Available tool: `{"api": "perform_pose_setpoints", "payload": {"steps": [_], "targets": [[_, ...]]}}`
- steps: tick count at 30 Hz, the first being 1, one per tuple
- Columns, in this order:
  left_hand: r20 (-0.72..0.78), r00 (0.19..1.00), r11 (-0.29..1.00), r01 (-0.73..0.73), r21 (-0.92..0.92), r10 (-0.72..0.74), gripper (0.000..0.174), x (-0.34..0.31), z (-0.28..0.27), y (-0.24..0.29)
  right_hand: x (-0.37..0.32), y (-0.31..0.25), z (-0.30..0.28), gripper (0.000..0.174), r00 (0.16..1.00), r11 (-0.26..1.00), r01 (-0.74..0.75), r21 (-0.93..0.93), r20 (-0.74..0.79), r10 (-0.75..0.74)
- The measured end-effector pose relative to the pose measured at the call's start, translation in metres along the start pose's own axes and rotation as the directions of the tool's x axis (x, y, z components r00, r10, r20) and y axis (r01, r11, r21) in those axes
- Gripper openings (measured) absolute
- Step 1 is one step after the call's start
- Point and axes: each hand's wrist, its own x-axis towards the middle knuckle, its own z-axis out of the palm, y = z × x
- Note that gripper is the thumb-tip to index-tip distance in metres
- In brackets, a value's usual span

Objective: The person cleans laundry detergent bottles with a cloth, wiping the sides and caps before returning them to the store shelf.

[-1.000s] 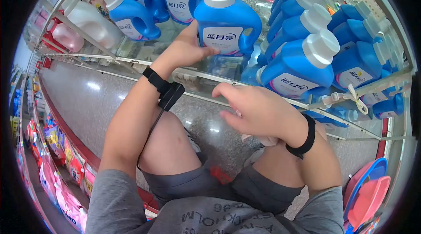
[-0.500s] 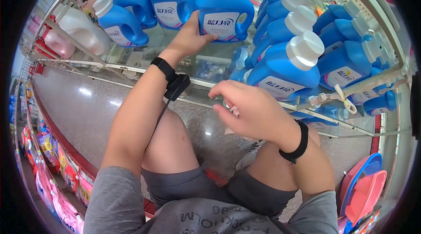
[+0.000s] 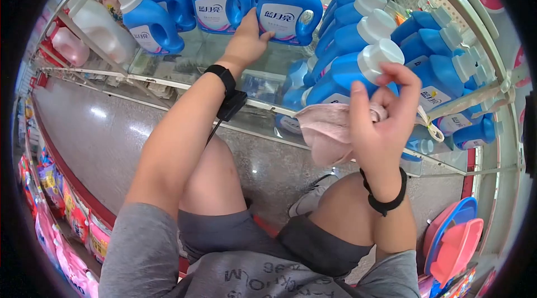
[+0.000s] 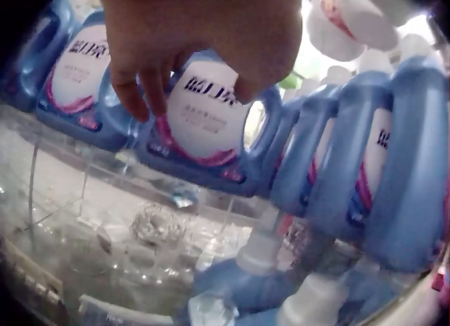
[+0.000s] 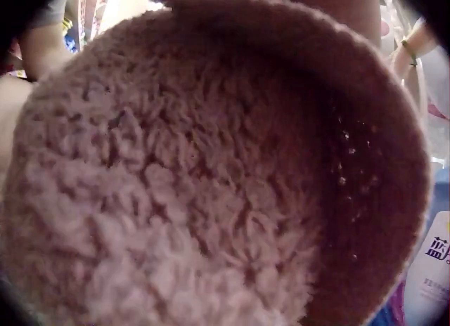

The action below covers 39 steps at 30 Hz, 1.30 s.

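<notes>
My left hand [image 3: 246, 43] is at the lower left edge of a blue laundry detergent bottle [image 3: 291, 4], fingers along its side and thumb across the front. In the left wrist view, the hand partly covers that bottle's white label [image 4: 207, 112]. The bottle stands upright on the glass shelf, beside another blue bottle. A pink towel [image 3: 330, 133] hangs from my right hand [image 3: 383, 124], held in the curled lower fingers while thumb and index finger are spread. The towel's fluffy surface [image 5: 176, 178] fills most of the right wrist view. Right behind that hand stands a white-capped blue bottle [image 3: 349, 74].
A row of blue bottles [image 3: 358, 29] runs back on the right, with more beyond a metal rail [image 3: 475, 99]. White and pink jugs [image 3: 100, 29] stand at the left. The shelf's front edge [image 3: 257, 105] crosses before my knees. Plastic basins [image 3: 456, 247] are at lower right.
The bottle at my left hand has moved back, level with its neighbour. My right hand has risen and turned to the right, bringing the pink towel into full view.
</notes>
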Motion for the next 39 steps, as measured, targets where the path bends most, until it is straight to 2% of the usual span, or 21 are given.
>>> {"api": "perform_pose_setpoints", "payload": {"steps": [2, 4, 6, 7, 9, 10, 11, 12, 14, 15, 17, 18, 20, 21, 24, 25, 27, 34, 36, 39], "targets": [[-0.047, 0.999, 0.999, -0.017, 0.035, 0.019, 0.064, 0.002, 0.007, -0.011, 0.000, -0.002, -0.007, 0.051, 0.979, 0.969, -0.189, 0.160, -0.041, 0.198], [-0.088, 0.995, 0.997, -0.042, 0.069, 0.048, 0.063, 0.001, 0.006, -0.005, -0.001, 0.003, -0.011, 0.054, 0.983, 0.975, -0.175, 0.135, -0.033, 0.181], [-0.057, 0.998, 0.992, 0.037, 0.123, -0.030, 0.067, -0.002, 0.004, 0.006, -0.002, 0.004, -0.017, 0.057, 0.976, 0.976, -0.214, 0.043, -0.028, 0.215], [-0.069, 0.997, 0.988, 0.032, 0.154, -0.022, 0.071, -0.004, 0.002, 0.014, -0.003, 0.008, -0.020, 0.057, 0.976, 0.976, -0.213, 0.037, -0.032, 0.214], [-0.111, 0.994, 0.987, 0.007, 0.158, 0.010, 0.074, -0.012, 0.001, 0.035, -0.003, 0.021, -0.024, 0.060, 0.999, 0.970, -0.025, -0.241, 0.020, 0.031], [-0.153, 0.987, 0.986, -0.013, 0.167, 0.039, 0.079, -0.016, -0.001, 0.045, -0.003, 0.025, -0.028, 0.060, 0.999, 0.969, -0.029, -0.245, 0.015, 0.034], [-0.133, 0.983, 0.973, -0.096, 0.208, 0.125, 0.080, -0.019, -0.003, 0.050, -0.003, 0.028, -0.032, 0.062, 0.996, 0.949, 0.035, -0.312, 0.089, -0.007], [-0.128, 0.984, 0.973, -0.100, 0.207, 0.128, 0.080, -0.026, -0.006, 0.063, -0.004, 0.030, -0.035, 0.065, 0.985, 0.923, 0.101, -0.372, 0.166, -0.041], [0.012, 0.909, 0.909, -0.416, -0.002, 0.416, 0.082, -0.046, -0.012, 0.095, -0.006, 0.024, -0.035, 0.065, 0.985, 0.936, 0.056, -0.346, 0.175, 0.005], [0.013, 0.909, 0.909, -0.416, -0.004, 0.416, 0.082, -0.053, -0.012, 0.105, -0.007, 0.022, -0.035, 0.066, 0.981, 0.947, 0.015, -0.320, 0.187, 0.048], [0.219, 0.765, 0.793, -0.556, -0.249, 0.606, 0.085, -0.064, -0.009, 0.119, -0.005, 0.025, -0.036, 0.066, 0.980, 0.949, 0.012, -0.314, 0.191, 0.051], [0.214, 0.767, 0.792, -0.555, -0.253, 0.605, 0.085, -0.069, -0.006, 0.121, -0.004, 0.026, -0.036, 0.066, 0.979, 0.953, 0.012, -0.304, 0.196, 0.051], [0.294, 0.860, 0.876, -0.296, -0.380, 0.418, 0.090, -0.076, -0.001, 0.121, -0.006, 0.024, -0.034, 0.066, 0.979, 0.949, 0.014, -0.314, 0.197, 0.051], [0.324, 0.862, 0.907, -0.297, -0.297, 0.389, 0.094, -0.072, 0.000, 0.117, -0.005, 0.023, -0.032, 0.066, 0.981, 0.948, 0.012, -0.320, 0.188, 0.052], [0.359, 0.837, 0.906, -0.339, -0.254, 0.414, 0.091, -0.068, 0.003, 0.107, -0.004, 0.019, -0.026, 0.063, 0.979, 0.942, 0.027, -0.334, 0.198, 0.042], [0.357, 0.838, 0.906, -0.338, -0.255, 0.413, 0.091, -0.069, 0.007, 0.104, -0.004, 0.018, -0.024, 0.063, 0.979, 0.942, 0.028, -0.335, 0.201, 0.042], [0.299, 0.849, 0.866, -0.306, -0.395, 0.436, 0.091, -0.071, 0.012, 0.103, -0.003, 0.018, -0.020, 0.063, 0.982, 0.943, 0.045, -0.329, 0.187, 0.018], [0.372, 0.865, 0.908, -0.195, -0.370, 0.337, 0.092, -0.070, -0.009, 0.093, 0.004, 0.008, -0.004, 0.063, 0.975, 0.956, -0.004, -0.295, 0.210, 0.069], [0.330, 0.862, 0.896, -0.263, -0.357, 0.385, 0.093, -0.068, -0.013, 0.088, 0.006, 0.012, 0.002, 0.065, 0.971, 0.956, 0.066, -0.284, 0.239, 0.004], [0.362, 0.867, 0.914, -0.218, -0.343, 0.343, 0.095, -0.067, -0.025, 0.082, 0.009, 0.008, 0.010, 0.064, 0.967, 0.967, 0.089, -0.237, 0.254, -0.027]]}}
